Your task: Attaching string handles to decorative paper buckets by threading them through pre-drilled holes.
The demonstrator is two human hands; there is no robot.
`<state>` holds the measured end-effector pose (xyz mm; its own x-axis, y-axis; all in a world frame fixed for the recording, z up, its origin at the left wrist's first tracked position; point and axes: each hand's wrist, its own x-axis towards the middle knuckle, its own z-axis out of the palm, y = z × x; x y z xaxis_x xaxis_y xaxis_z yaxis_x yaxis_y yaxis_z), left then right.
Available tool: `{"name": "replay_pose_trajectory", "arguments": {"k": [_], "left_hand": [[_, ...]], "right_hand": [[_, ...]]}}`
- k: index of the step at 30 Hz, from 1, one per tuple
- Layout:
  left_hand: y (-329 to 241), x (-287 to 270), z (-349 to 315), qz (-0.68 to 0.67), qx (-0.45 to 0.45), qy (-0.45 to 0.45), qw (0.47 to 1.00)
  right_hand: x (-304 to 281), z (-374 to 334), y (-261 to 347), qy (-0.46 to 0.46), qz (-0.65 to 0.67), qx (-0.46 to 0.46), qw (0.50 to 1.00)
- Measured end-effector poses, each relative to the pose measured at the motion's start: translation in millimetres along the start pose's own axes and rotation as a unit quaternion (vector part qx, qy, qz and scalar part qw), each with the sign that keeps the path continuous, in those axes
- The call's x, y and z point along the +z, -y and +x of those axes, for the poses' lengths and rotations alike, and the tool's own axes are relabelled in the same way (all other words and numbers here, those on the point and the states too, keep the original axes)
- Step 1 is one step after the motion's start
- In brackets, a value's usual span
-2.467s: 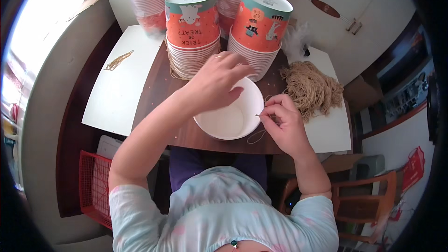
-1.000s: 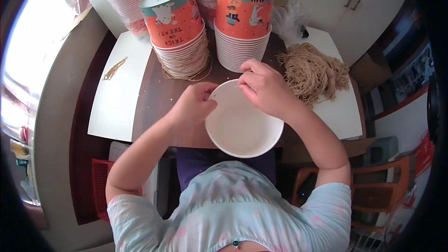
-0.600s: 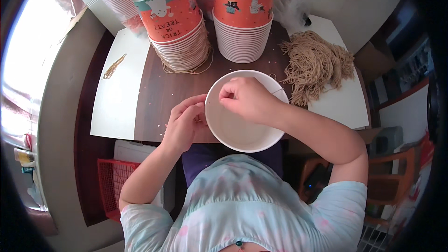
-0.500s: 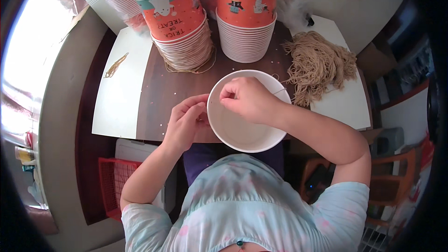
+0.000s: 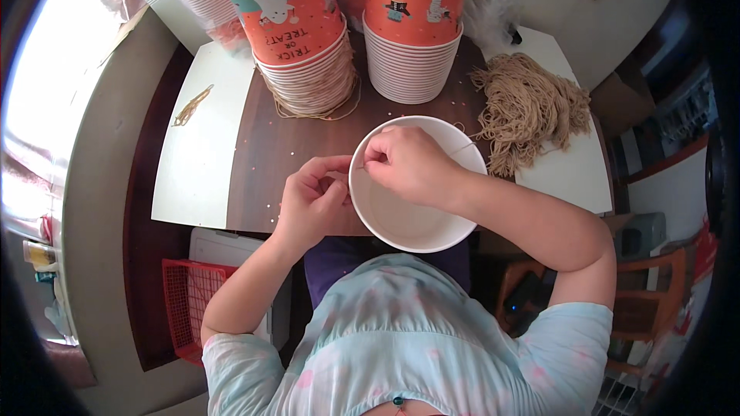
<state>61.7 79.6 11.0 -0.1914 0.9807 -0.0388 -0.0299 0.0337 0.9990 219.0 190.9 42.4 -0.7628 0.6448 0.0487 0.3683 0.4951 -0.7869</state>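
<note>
A white paper bucket point(image 5: 416, 235) stands at the table's near edge, its mouth facing me. My right hand point(image 5: 408, 162) reaches inside, fingers pinched close to the left wall. A thin tan cord point(image 5: 464, 148) crosses the right rim and passes behind that hand; a short bit seems to show at my fingertips. Outside the left wall is my left hand point(image 5: 312, 196), index finger stretched to the bucket just below the rim, thumb apart and lower. Whether a cord end touches the left fingertips is too small to tell. The bucket's outer face is hidden.
Two stacks of printed orange and green buckets, the left stack point(image 5: 297, 31) and the right stack point(image 5: 416, 8), stand upside down behind. A heap of tan cords point(image 5: 532, 108) lies at right. A small cord bundle point(image 5: 193, 105) rests at left. A red basket point(image 5: 181, 300) sits below the table.
The bucket has shifted slightly right along with my right hand. My left thumb has moved away from the index finger, which now reaches the bucket's wall.
</note>
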Motion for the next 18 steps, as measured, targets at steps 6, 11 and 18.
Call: {"name": "replay_pose_trajectory", "arguments": {"k": [6, 11, 18], "left_hand": [[-1.3, 2.0, 1.0, 0.048, 0.025, -0.003, 0.999], [-2.4, 1.0, 4.4, 0.150, 0.110, -0.022, 0.982], [-16.4, 6.9, -7.6, 0.325, 0.162, -0.027, 0.931]], "right_hand": [[0.8, -0.9, 1.6, -0.017, 0.003, -0.023, 1.000], [2.7, 1.2, 3.6, -0.005, 0.013, -0.013, 1.000], [-19.0, -11.6, 18.1, 0.131, -0.011, 0.022, 0.991]]}}
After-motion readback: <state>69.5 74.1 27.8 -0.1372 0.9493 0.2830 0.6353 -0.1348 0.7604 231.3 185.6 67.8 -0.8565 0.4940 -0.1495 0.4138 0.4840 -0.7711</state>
